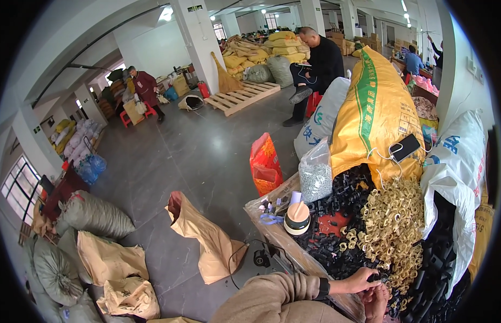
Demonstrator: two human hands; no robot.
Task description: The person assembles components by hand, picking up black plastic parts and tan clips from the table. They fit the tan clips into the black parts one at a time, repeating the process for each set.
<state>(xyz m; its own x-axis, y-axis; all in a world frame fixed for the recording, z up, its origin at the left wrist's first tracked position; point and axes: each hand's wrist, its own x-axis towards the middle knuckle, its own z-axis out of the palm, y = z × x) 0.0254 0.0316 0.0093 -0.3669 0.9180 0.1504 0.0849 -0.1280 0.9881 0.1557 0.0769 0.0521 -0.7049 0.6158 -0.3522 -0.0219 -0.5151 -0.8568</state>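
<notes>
At the table's near edge my left hand [356,281], a dark band at its wrist, pinches a small black plastic part [374,277]. Right beside it, my right hand [376,302] has its fingers curled together at the same part; what it grips itself is mostly hidden. Just beyond both hands lies a heap of gold-coloured clip-shaped pieces [393,220]. Loose black plastic parts [345,188] spread around that heap, some spilling from the mouth of a large yellow woven sack [363,118].
A clear bag of screws [315,180], a round lidded container [297,218] and blue-handled scissors [271,219] stand on the table's left side. A phone [405,147] with a white cable rests on the yellow sack. A paper sack [207,242] stands on the floor; a seated person [323,59] is beyond.
</notes>
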